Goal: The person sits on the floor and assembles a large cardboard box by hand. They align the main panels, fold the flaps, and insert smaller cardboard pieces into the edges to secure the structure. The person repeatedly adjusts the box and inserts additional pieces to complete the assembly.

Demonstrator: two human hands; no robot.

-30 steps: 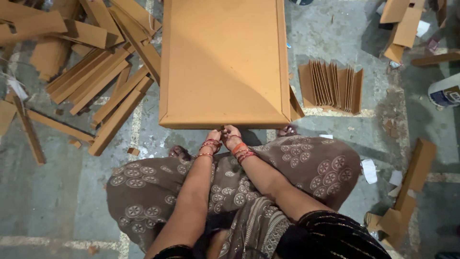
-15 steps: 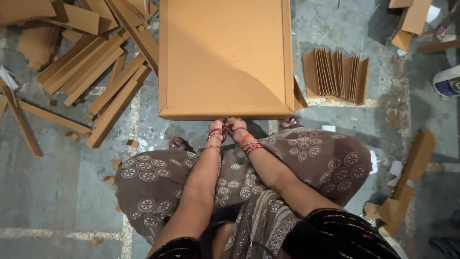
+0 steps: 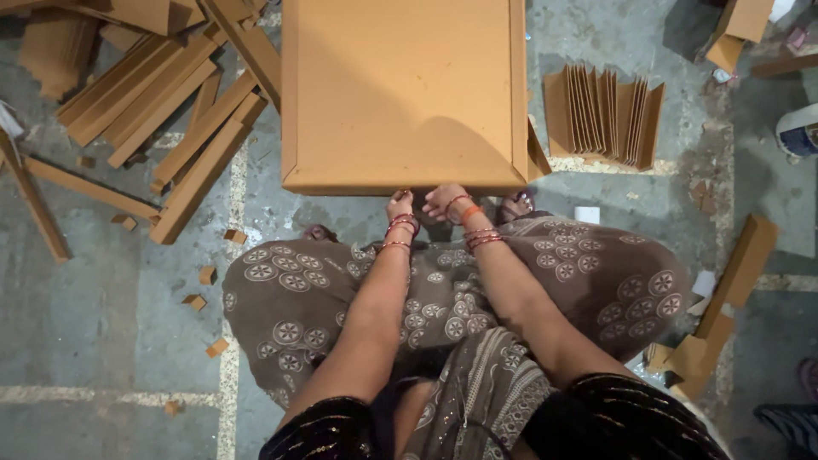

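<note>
A large flat brown cardboard box (image 3: 400, 85) with folded edges lies on the grey floor in front of me. My left hand (image 3: 399, 205) and my right hand (image 3: 445, 202) both reach to its near edge, side by side, with fingers curled under or against that edge. Bangles circle both wrists. My patterned brown garment (image 3: 298, 298) spreads over my knees below the hands. The fingertips are hidden beneath the box rim.
Long cardboard strips (image 3: 179, 128) lie piled at the left. A fanned stack of folded cardboard pieces (image 3: 605, 115) stands at the right. More cardboard pieces (image 3: 728, 281) lie at the far right, small scraps (image 3: 204, 277) at the left, and a white container (image 3: 797, 128) at the right edge.
The view has shifted slightly toward the box. Both hands stay at the box's near edge, a little closer together.
</note>
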